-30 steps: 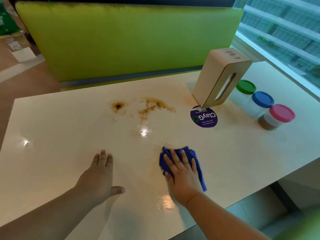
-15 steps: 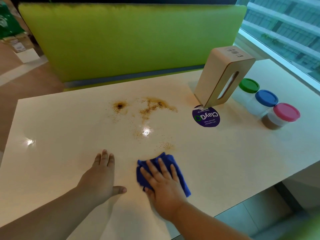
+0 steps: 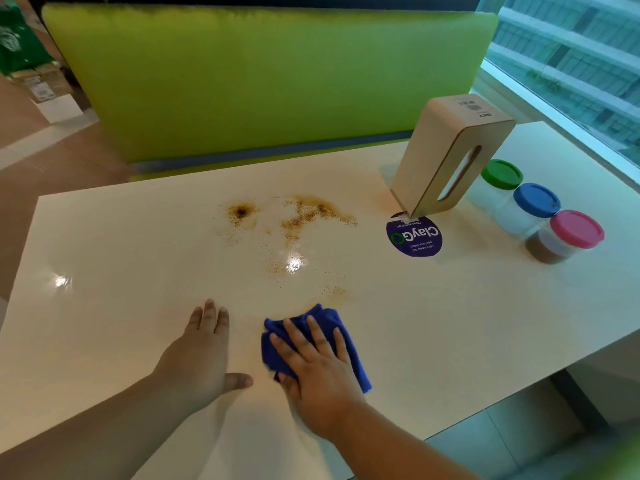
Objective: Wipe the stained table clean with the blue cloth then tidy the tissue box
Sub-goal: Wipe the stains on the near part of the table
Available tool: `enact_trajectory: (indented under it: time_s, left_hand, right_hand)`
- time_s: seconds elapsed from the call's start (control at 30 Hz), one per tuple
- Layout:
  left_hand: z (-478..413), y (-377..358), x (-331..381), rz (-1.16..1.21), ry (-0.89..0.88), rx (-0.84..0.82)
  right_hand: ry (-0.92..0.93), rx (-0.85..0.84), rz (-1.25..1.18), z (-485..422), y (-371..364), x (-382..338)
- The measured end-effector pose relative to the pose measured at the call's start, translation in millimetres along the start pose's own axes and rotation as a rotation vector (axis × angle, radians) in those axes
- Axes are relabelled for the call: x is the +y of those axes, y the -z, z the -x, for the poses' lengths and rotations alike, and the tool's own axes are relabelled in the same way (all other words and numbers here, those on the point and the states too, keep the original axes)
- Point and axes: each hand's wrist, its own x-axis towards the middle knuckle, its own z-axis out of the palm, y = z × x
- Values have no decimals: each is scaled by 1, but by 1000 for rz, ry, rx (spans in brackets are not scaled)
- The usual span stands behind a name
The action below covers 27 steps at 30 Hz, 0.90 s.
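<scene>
A glossy cream table (image 3: 450, 323) carries brown powdery stains (image 3: 311, 214) across its far middle, with a smaller dark spot (image 3: 240, 212) to their left and faint specks (image 3: 337, 292) nearer me. My right hand (image 3: 317, 372) lies flat with spread fingers on a crumpled blue cloth (image 3: 330, 323), pressing it to the table near the front edge. To its left, my left hand (image 3: 201, 355) rests palm down on the bare surface, holding nothing. A beige tissue box (image 3: 446, 154) stands on end at the far right, tilted, its slot facing right.
Three jars with green (image 3: 501, 174), blue (image 3: 536, 199) and pink (image 3: 576, 228) lids stand right of the box. A round purple sticker (image 3: 414, 237) lies at the box's foot. A green bench back (image 3: 270, 81) rises behind the table; a window runs along the right.
My right hand slid the blue cloth leftward along the table's near side, closer to my left hand. The left hand stayed put.
</scene>
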Motion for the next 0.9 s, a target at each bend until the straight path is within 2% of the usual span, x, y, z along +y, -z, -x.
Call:
enact_trajectory:
  time_s: [0.1,0.2,0.4,0.5,0.6,0.8,0.9]
  left_hand:
    - [0,0,-1,2,-5,-12]
    - [0,0,-1,-5,-6,-9]
    - [-1,-1,-1,-7,-5,0]
    - [-1,-1,-2,-2,-2,-11]
    - [0,-2,-3,-8,-11,-5]
    - [-1,2,0,6,-2,-29]
    - [0,1,0,-2,-4,-21]
  right_hand:
    - [-140,78,20,-22,9,25]
    - [-268,64,23,-35,17,36]
    - [-53,12,34,-18,6,16]
    - [-205,84,55,-37,19,48]
    - [-341,84,42,-44,26,58]
    - [-90,15,81,-27,19,41]
    - [-227,79,75,-48,34,75]
